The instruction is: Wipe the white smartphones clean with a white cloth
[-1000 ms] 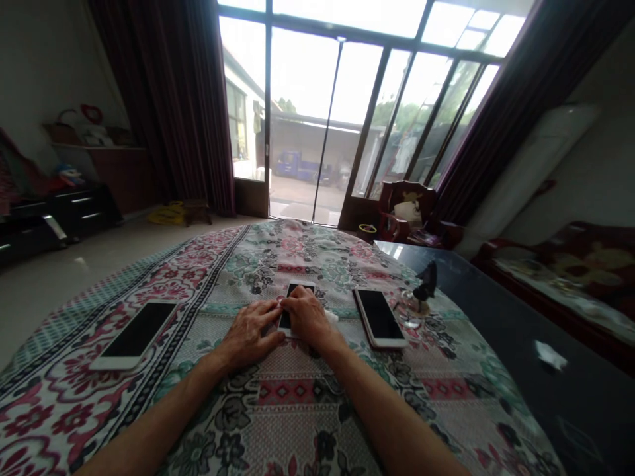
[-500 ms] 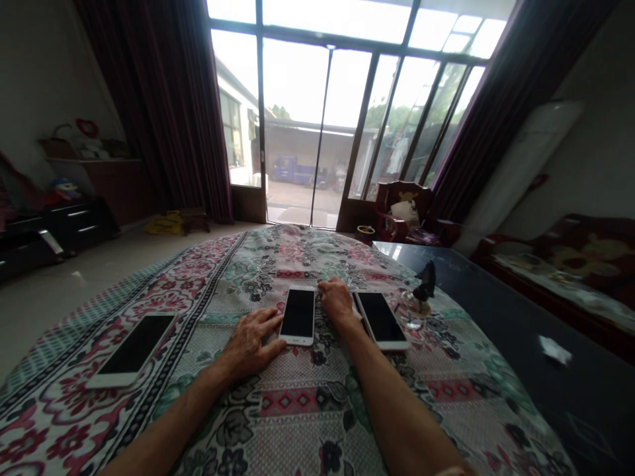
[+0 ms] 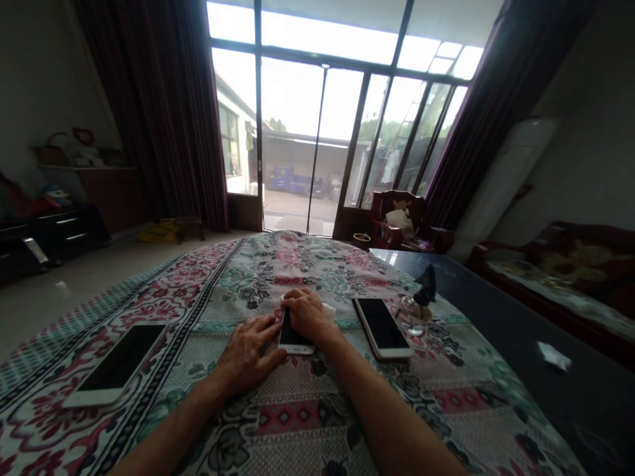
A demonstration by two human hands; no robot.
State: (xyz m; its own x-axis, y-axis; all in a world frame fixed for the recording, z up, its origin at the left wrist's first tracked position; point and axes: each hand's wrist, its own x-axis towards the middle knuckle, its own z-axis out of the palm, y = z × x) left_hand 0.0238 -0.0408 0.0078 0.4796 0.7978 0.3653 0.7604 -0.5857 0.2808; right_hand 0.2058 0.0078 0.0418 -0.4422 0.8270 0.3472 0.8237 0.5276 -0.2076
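Observation:
Three white smartphones lie face up on a floral patterned cloth (image 3: 317, 403). My right hand (image 3: 306, 315) rests over the upper half of the middle phone (image 3: 294, 336), with its fingers curled over the top. My left hand (image 3: 245, 355) lies flat just left of that phone, its fingertips at the phone's left edge. A small white tissue (image 3: 328, 308) pokes out beside my right hand. The right phone (image 3: 383, 327) lies a little beyond my right hand, and the left phone (image 3: 116, 363) lies farther off to the left.
A glass bird figurine (image 3: 421, 301) stands right of the right phone. Beyond the cloth's right edge is a dark glass tabletop (image 3: 496, 317) with a white paper scrap (image 3: 553, 356). A red sofa (image 3: 560, 277) stands at the right, glass doors ahead.
My right hand has moved left, back over the middle phone, which it left uncovered half a second ago. My left hand has barely moved. The view has tilted slightly upward.

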